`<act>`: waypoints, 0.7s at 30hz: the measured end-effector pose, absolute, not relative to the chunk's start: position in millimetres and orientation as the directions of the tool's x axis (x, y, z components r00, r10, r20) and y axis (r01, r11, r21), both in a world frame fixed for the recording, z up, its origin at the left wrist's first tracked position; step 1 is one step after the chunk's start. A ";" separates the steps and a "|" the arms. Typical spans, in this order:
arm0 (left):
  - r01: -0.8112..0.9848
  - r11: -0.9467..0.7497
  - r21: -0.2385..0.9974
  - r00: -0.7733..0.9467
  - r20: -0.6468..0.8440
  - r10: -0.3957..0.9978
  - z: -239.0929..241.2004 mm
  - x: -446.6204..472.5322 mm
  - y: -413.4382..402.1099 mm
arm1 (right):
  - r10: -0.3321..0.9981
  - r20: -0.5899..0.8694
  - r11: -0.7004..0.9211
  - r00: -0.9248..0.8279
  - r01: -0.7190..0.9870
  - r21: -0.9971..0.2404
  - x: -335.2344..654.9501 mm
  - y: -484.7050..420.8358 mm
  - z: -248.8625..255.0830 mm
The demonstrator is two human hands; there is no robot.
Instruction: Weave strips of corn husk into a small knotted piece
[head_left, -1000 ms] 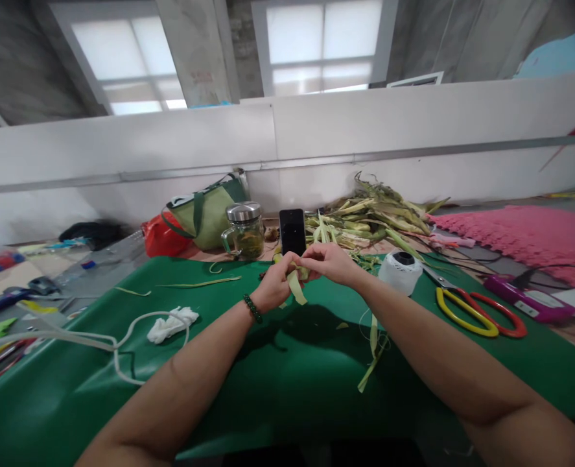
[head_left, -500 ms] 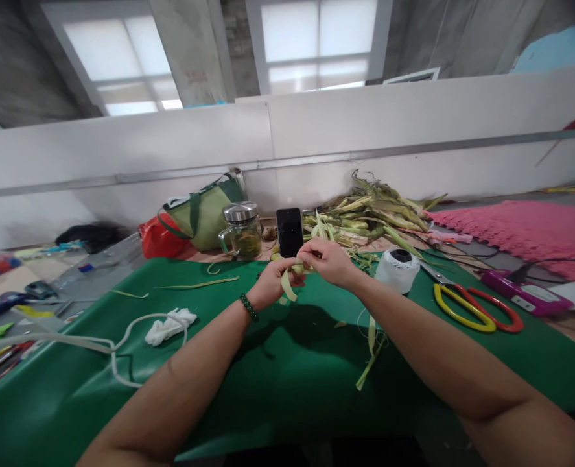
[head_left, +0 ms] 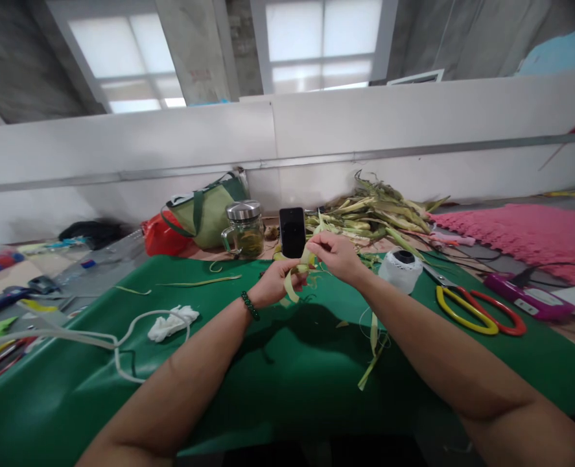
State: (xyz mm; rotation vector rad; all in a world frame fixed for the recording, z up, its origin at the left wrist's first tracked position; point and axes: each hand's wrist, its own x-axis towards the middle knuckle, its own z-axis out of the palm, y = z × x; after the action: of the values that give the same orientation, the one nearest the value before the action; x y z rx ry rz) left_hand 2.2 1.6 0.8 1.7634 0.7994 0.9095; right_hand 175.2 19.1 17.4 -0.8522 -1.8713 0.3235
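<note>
Over the green mat [head_left: 297,383], my left hand [head_left: 271,284], with a dark green bead bracelet at its wrist, is closed on a pale green plant strip [head_left: 292,288]. One end of this strip curls down below the fingers. My right hand [head_left: 338,257] pinches an upper part of the strip, close beside my left hand. Its fingertips are pressed together. Some yellowish-green fibre shows between the two hands, but the fingers partly hide how it is folded. Right behind the hands stands a dark-screened phone [head_left: 292,232].
At the back lie a heap of plant stalks [head_left: 379,207], a glass jar mug [head_left: 246,233] and a green bag [head_left: 207,217]. To the right are a white thread spool [head_left: 400,272], scissors [head_left: 479,310] and a purple power strip [head_left: 530,297]. A white cable [head_left: 117,347] and crumpled tissue [head_left: 173,322] lie left.
My right hand has moved slightly up and away from my left, drawing out the strip, so more of it shows between the hands. The whole view has shifted slightly.
</note>
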 end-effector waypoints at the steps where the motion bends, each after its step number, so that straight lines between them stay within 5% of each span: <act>1: 0.114 -0.292 0.950 0.525 0.192 0.829 1.1 2.4 0.3 | 0.671 0.698 0.723 -0.250 0.426 -0.543 174.3 18.5 16.6; 8: 0.013 -0.044 0.999 0.439 0.034 0.898 0.1 5.5 -4.6 | 0.610 0.723 0.771 -0.325 0.453 -0.447 169.0 11.2 15.1; 12: 0.151 -0.271 0.951 0.459 0.176 0.871 -1.4 3.4 0.1 | 0.555 0.760 0.816 -0.337 0.400 -0.418 168.4 7.9 16.6; 16: 0.269 -0.617 0.739 0.424 0.484 0.765 -6.0 3.3 4.4 | 0.527 0.782 0.838 -0.331 0.358 -0.413 168.7 5.2 18.7; 21: 0.319 -0.708 0.630 0.425 0.572 0.701 -8.3 4.1 2.6 | 0.527 0.786 0.841 -0.323 0.331 -0.427 167.4 -0.4 20.4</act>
State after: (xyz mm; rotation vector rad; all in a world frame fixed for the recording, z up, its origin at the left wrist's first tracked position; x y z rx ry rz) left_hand 4.1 2.6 -8.3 2.2547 0.8662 1.2046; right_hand 167.4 -0.4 20.4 -0.6372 -1.9386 0.2261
